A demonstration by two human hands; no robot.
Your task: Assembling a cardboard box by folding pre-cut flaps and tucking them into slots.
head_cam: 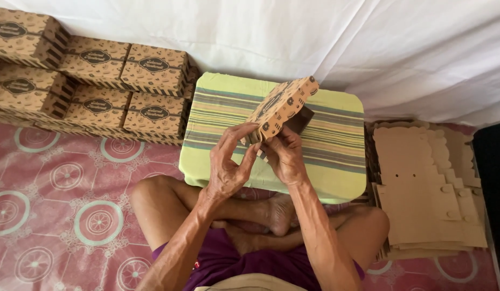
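several finished boxes (94, 81), brown with dark printed pattern, already stand in stacked rows at the left, on the pink patterned floor (56, 205); all are closed, so their inside is hidden. in the middle, the left hand (231, 161) and the right hand (285, 156) both have their grip closed on one half-folded box (282, 105), held tilted above the striped green cushion (336, 145); one flap seems open yet, and nothing shows inside. at the right a pile of flat cardboard blanks (422, 188) lies on the floor, so i judge much folding is left.
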